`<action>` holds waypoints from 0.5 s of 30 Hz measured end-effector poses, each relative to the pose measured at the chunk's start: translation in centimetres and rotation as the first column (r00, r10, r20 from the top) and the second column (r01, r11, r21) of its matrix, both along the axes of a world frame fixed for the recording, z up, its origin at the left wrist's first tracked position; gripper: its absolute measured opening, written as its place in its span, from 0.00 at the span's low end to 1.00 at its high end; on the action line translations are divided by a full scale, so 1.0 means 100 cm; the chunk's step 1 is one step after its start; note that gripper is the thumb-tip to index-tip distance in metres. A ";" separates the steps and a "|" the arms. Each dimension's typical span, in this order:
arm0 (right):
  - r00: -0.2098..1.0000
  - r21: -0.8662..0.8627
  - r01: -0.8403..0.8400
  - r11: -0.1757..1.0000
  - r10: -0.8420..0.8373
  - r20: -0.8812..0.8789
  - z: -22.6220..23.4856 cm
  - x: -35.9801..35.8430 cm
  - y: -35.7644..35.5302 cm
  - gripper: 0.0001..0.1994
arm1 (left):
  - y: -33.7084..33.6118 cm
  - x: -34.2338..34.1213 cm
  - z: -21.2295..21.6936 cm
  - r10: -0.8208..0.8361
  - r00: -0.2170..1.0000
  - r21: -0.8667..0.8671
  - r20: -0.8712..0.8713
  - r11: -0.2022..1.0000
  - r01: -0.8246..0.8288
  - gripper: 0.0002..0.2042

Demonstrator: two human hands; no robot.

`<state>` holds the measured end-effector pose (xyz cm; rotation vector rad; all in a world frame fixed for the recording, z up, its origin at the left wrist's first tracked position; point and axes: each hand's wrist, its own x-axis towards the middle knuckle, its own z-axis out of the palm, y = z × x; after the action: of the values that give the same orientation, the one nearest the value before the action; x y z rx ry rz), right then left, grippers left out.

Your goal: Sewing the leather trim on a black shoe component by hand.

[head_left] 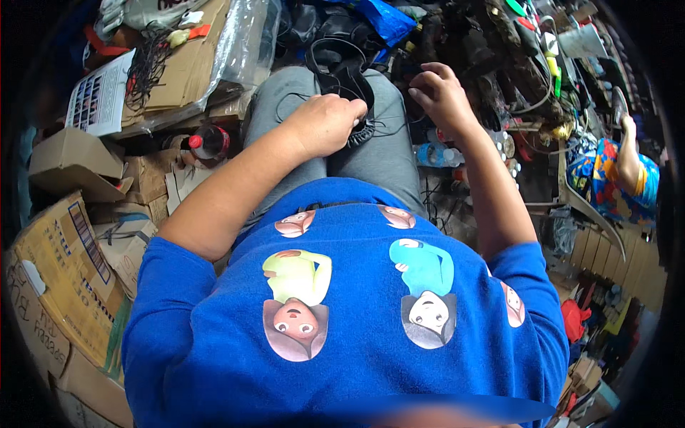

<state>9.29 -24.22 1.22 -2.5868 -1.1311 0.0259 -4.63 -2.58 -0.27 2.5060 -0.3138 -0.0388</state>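
I sit in grey trousers with a black headset (342,68) and its thin black cable lying across my lap. My left hand (327,123) is closed on the headset's lower part, over a coiled section of cable by my knee. My right hand (441,93) hovers just to the right of the headset, fingers bent and pinching a thin black wire near a small dark part. The wire itself is hard to make out against the clutter behind it.
Cardboard boxes (61,271) pile up on my left, with a red-capped dark bottle (208,143) and a printed sheet (96,96) nearby. Plastic water bottles (437,154) lie by my right knee. Tangled scrap and parts (521,64) fill the ground ahead. Another person (619,171) bends at right.
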 end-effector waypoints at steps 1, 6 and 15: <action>0.996 0.044 -0.092 0.995 0.092 -0.002 0.016 -0.006 0.007 0.06 | 0.004 0.000 -0.002 0.000 1.000 -0.024 0.001 1.000 0.000 0.05; 0.846 -0.352 -0.458 0.816 0.522 0.109 0.042 -0.047 0.038 0.04 | 0.007 -0.002 -0.003 -0.022 1.000 -0.006 -0.016 1.000 0.022 0.06; 0.894 -0.321 -0.405 0.856 0.444 0.056 0.012 -0.017 -0.008 0.04 | 0.062 -0.057 0.010 -0.097 0.984 0.367 0.149 0.930 0.036 0.09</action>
<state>7.59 -25.06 2.46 -2.5556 -1.8651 0.1462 -10.28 3.62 0.74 2.8725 -0.4999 0.0925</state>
